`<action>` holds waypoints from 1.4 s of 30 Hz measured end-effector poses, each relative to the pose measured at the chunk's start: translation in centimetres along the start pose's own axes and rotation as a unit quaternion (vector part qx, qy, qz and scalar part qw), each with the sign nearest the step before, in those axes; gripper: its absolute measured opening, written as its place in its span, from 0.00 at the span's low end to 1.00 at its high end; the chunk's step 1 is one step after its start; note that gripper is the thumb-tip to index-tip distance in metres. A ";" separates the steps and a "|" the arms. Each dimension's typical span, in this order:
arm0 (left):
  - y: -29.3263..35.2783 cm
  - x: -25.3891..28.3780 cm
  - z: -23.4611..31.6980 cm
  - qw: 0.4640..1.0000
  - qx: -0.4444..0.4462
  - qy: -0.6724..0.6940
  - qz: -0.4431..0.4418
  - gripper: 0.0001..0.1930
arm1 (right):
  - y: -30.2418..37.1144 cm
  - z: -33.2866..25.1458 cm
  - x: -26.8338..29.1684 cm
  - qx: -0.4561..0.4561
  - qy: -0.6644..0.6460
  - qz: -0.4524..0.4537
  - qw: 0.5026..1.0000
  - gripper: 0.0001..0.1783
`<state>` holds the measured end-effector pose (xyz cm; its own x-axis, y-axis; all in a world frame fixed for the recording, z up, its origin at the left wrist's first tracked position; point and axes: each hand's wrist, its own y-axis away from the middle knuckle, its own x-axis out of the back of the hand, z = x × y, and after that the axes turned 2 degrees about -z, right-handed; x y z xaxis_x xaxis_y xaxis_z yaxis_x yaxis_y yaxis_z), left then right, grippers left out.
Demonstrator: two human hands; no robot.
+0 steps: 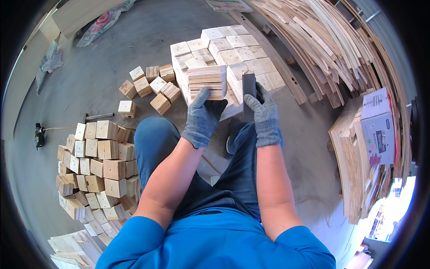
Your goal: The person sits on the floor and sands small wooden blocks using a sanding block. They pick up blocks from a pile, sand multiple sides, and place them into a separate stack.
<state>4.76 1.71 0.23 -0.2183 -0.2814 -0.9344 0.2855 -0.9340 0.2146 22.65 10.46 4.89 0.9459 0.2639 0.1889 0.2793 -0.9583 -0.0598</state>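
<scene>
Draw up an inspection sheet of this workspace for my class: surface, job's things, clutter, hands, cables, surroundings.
Surface: grey floor, bearing a neat block stack ahead and a block pile at left.
Job's things: layered wooden block; dark bar.
Clutter: loose blocks scattered between stack and pile.
Hands: gloved; left hand holds the wooden block, right hand the dark bar.
Cables: thin cord at the green-and-black tool, far left.
Surroundings: wood strips and box at right.
</scene>
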 end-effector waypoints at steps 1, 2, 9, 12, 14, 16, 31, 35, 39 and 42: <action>0.4 -0.6 -0.2 1.000 -0.004 -0.011 -0.006 0.30 | 0.1 -0.4 -0.1 -0.016 -0.019 0.004 1.000 0.38; 0.7 -1.1 -0.4 1.000 -0.008 -0.023 -0.012 0.31 | 0.2 -0.9 -0.1 -0.033 -0.038 0.008 0.999 0.38; 0.8 -0.5 -1.4 0.995 0.015 -0.056 -0.080 0.33 | -0.3 -0.4 -2.0 -0.058 -0.215 -0.034 0.974 0.37; 1.1 -0.8 -1.7 0.996 0.026 -0.058 -0.065 0.32 | -0.5 -0.6 -2.8 -0.060 -0.219 -0.038 0.973 0.37; 1.4 -1.1 -1.9 0.996 0.025 -0.056 -0.058 0.30 | -0.7 -0.1 -2.7 -0.058 -0.206 -0.040 0.976 0.36; 1.4 -1.1 -1.8 0.996 0.029 -0.060 -0.055 0.29 | -0.8 0.1 -2.8 -0.053 -0.222 -0.050 0.972 0.36; 1.5 -1.1 -1.4 0.997 0.033 -0.066 -0.020 0.26 | -1.2 0.3 -3.2 -0.061 -0.219 -0.051 0.972 0.34; 1.6 -1.3 -1.7 0.997 0.027 -0.069 0.009 0.26 | -1.0 -0.4 -3.0 -0.096 -0.237 -0.048 0.966 0.34; 1.6 -1.2 -1.7 0.997 0.021 -0.069 0.016 0.25 | -0.9 -0.1 -3.1 -0.084 -0.233 -0.058 0.967 0.31; 1.4 -1.1 -1.8 0.998 0.020 -0.064 0.013 0.25 | -1.1 0.0 -3.2 -0.083 -0.235 -0.059 0.967 0.31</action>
<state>7.11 1.12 0.99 -0.3297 -0.3291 -0.8849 0.2561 -0.9333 0.2516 19.28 10.62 4.39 0.8909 0.3547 -0.2838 0.3955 -0.9129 0.1007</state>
